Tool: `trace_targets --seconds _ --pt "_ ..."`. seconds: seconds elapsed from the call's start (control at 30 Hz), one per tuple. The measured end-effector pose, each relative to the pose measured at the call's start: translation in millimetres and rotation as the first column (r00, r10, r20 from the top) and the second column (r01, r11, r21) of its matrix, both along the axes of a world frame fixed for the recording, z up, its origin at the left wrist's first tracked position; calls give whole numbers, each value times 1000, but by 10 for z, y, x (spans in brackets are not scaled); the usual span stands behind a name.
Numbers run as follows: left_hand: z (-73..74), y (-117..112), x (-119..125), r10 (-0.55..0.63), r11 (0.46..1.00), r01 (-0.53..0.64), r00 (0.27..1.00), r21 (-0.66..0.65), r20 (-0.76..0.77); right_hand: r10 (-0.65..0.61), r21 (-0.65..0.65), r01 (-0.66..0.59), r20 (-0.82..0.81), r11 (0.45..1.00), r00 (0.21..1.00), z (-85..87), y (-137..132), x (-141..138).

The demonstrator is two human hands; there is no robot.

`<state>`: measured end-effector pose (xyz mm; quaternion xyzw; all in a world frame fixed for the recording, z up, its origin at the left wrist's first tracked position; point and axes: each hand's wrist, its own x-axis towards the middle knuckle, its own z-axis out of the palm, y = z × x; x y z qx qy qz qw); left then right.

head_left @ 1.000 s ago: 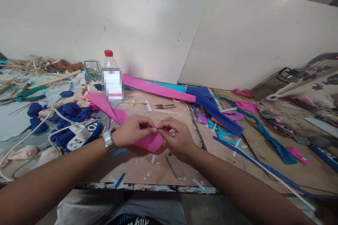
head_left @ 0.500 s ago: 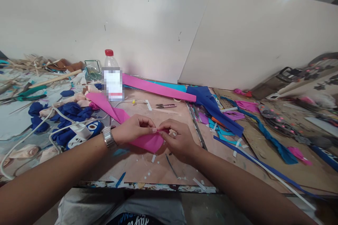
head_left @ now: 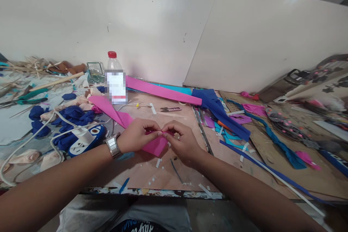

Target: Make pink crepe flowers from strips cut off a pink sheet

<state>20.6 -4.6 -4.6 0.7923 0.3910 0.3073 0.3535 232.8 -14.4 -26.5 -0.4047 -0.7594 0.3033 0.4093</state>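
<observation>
A long pink strip (head_left: 154,148), of fabric or crepe paper, runs from the left of the board to between my hands. Its top edge is pinched by my left hand (head_left: 141,134), thumb against fingertips. Right beside it, my right hand (head_left: 181,139) pinches the same edge, and the fingertips of both hands meet. The strip's lower corner hangs below the fingers, just above the board. Whether the pinched edge is folded or rolled is hidden by my fingers. Behind my hands lie small thread snips (head_left: 171,109).
A red-capped bottle (head_left: 112,59) stands at the back. To the left are a power strip (head_left: 87,141) with a white cord, dark blue rosettes (head_left: 72,116) and green-handled pliers (head_left: 32,96). Rightward lie a blue strip (head_left: 231,119), cardboard (head_left: 268,145) and a thin white rod (head_left: 282,177).
My left hand and wrist have shifted slightly to the right, with its thumb closer to my right hand's fingertips. Both hands keep their pinch on the pink strip.
</observation>
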Motion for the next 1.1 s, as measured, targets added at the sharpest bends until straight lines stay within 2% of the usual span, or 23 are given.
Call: trace_targets --seconds 0.2,0.43,0.7,1.1 --pt "12 -17 0 22 996 -17 998 91 -53 15 1 -15 13 1000 1000 1 15 0" --pt "-27 0 3 25 998 -23 999 54 -42 1 50 -4 42 999 999 40 -1 1" --pt "-17 -33 24 37 993 -29 997 114 -68 34 13 -35 71 999 997 69 -22 -1" --pt "-25 -41 40 72 991 -61 994 122 -82 1 53 -8 134 999 991 71 -11 10"
